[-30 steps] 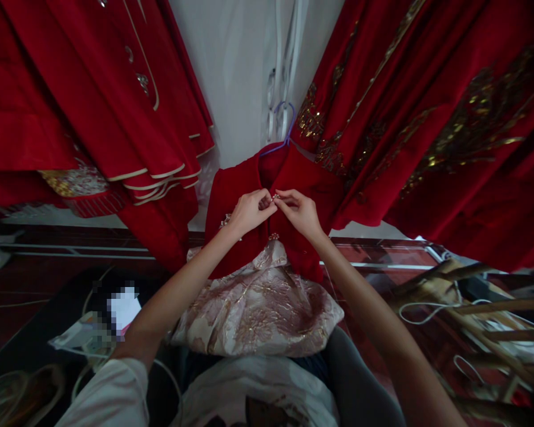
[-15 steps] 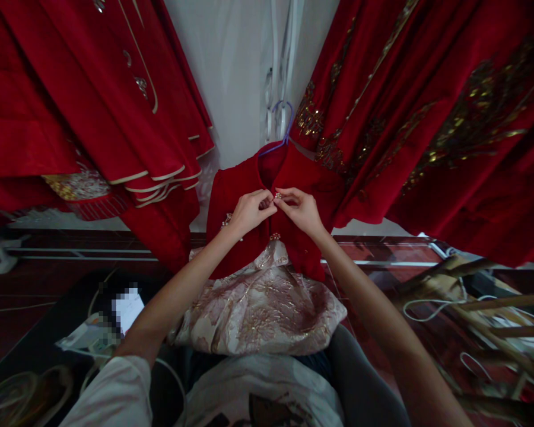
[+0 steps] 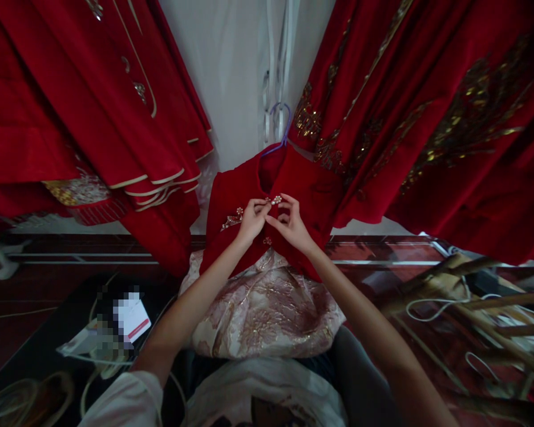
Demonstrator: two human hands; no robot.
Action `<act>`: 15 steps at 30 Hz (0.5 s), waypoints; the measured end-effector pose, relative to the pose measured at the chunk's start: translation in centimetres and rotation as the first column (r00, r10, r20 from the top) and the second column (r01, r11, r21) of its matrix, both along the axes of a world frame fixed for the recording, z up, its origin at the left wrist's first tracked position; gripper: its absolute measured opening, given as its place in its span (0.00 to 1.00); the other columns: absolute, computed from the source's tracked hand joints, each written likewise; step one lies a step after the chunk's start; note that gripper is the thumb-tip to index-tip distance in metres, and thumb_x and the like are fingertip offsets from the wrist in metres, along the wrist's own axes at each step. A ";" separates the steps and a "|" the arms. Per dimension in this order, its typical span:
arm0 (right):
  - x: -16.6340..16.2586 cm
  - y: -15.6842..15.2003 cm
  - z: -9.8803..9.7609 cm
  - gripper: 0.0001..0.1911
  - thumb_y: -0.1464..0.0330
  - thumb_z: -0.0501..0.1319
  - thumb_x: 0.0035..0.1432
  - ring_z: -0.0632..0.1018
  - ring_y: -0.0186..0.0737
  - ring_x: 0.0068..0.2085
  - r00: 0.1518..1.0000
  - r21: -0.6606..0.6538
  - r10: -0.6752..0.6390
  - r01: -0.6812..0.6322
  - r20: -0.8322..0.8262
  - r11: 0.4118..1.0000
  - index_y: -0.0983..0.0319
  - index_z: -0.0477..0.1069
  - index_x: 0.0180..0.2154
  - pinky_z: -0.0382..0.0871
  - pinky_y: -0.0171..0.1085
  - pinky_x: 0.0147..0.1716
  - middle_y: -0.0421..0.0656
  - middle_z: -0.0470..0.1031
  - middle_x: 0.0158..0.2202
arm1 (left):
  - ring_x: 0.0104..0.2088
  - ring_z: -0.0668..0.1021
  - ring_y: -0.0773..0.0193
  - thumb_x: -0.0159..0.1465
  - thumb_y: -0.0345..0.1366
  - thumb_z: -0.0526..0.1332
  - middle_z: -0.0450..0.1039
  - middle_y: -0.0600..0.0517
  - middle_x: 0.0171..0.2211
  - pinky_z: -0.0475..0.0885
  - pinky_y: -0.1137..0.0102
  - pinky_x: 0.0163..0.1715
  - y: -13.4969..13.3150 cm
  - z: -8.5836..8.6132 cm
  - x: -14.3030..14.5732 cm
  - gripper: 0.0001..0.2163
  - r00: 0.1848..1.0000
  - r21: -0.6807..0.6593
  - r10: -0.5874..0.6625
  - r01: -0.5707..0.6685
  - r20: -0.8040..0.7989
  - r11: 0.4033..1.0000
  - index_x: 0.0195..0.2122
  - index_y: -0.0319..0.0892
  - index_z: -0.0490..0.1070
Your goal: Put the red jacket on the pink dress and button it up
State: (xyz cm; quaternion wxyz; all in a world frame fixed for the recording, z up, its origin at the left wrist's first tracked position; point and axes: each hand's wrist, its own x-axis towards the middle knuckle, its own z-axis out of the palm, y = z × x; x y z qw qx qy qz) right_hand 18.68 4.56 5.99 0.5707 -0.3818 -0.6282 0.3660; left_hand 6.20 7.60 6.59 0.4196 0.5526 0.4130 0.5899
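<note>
A red jacket (image 3: 311, 178) with a standing collar hangs on a purple hanger (image 3: 286, 127), its lower part spread in front of me. Beaded flower clasps run down its front; the upper beaded clasp (image 3: 276, 200) shows between my hands. My left hand (image 3: 251, 219) is closed at the front edge beside this clasp, pinching the jacket. Curved fingers of my right hand (image 3: 292, 224) are apart, with the fingertips close to the clasp and the thumb reaching toward my left hand. A lower clasp (image 3: 267, 241) sits below both hands, and a beaded ornament (image 3: 232, 219) decorates the jacket's left side.
Pale pink brocade fabric (image 3: 267, 320) covers my lap under the jacket. Red garments (image 3: 160, 118) hang at the left, and gold-embroidered ones (image 3: 427, 130) at the right. A dark surface with a white card (image 3: 137, 314) lies at lower left; a wooden rack (image 3: 493, 302) stands at right.
My right fingers have spread from a pinch, and the upper clasp shows more fully. Both hands have shifted slightly lower, and the left-side ornament is more exposed.
</note>
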 end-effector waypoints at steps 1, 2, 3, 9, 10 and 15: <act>0.1 -0.5 -0.6 0.38 0.59 0.67 0.48 0.69 0.27 0.26 1.000 -0.021 -0.002 0.003 0.021 1.000 0.52 0.50 0.56 0.68 0.32 0.26 0.42 0.64 0.46 | 0.34 0.76 0.67 0.60 0.32 0.59 0.73 0.52 0.32 0.70 0.70 0.40 0.0 -0.3 0.1 0.03 0.997 -0.080 -0.014 0.021 0.081 0.997 0.35 0.40 0.67; 0.2 -0.9 -1.1 0.38 0.60 0.68 0.48 0.68 0.26 0.25 0.999 -0.042 -0.004 0.006 0.040 0.999 0.53 0.49 0.55 0.67 0.32 0.24 0.41 0.65 0.44 | 0.33 0.76 0.67 0.60 0.33 0.60 0.74 0.52 0.31 0.70 0.70 0.39 -0.2 -0.6 0.0 0.03 0.991 -0.131 -0.034 0.052 0.130 0.990 0.34 0.40 0.68; 0.5 -1.3 -1.5 0.36 0.61 0.67 0.48 0.68 0.27 0.24 0.999 -0.065 -0.004 0.007 0.052 0.998 0.54 0.50 0.54 0.66 0.31 0.23 0.40 0.66 0.41 | 0.32 0.75 0.67 0.60 0.35 0.60 0.74 0.53 0.30 0.70 0.71 0.38 -0.3 -0.8 0.0 0.05 0.987 -0.153 -0.065 0.087 0.147 0.984 0.34 0.40 0.68; 2.3 -2.5 -0.9 0.17 0.63 0.61 0.51 0.71 0.31 0.28 0.997 -0.199 0.061 -0.052 0.042 0.979 0.59 0.61 0.43 0.67 0.32 0.29 0.36 0.68 0.29 | 0.30 0.74 0.68 0.61 0.49 0.60 0.72 0.54 0.30 0.71 0.74 0.31 -2.9 -1.8 -0.8 0.15 0.958 -0.177 -0.249 0.272 0.141 0.946 0.34 0.41 0.69; 2.7 -2.6 -0.4 0.16 0.63 0.60 0.52 0.69 0.30 0.25 0.995 -0.229 0.086 -0.074 0.045 0.971 0.59 0.62 0.43 0.65 0.32 0.26 0.37 0.69 0.30 | 0.31 0.75 0.68 0.61 0.50 0.60 0.72 0.54 0.32 0.72 0.73 0.31 -3.6 -2.0 -0.9 0.15 0.945 -0.197 -0.284 0.313 0.160 0.929 0.35 0.41 0.69; 3.7 -3.9 1.9 0.18 0.62 0.61 0.53 0.63 0.29 0.20 0.978 -0.127 -0.034 0.061 0.206 0.990 0.59 0.63 0.44 0.57 0.32 0.19 0.36 0.68 0.28 | 0.31 0.75 0.68 0.55 0.48 0.66 0.71 0.54 0.31 0.74 0.72 0.32 -6.5 -2.1 -1.0 0.16 0.918 -0.153 -0.382 0.395 0.107 0.906 0.34 0.41 0.68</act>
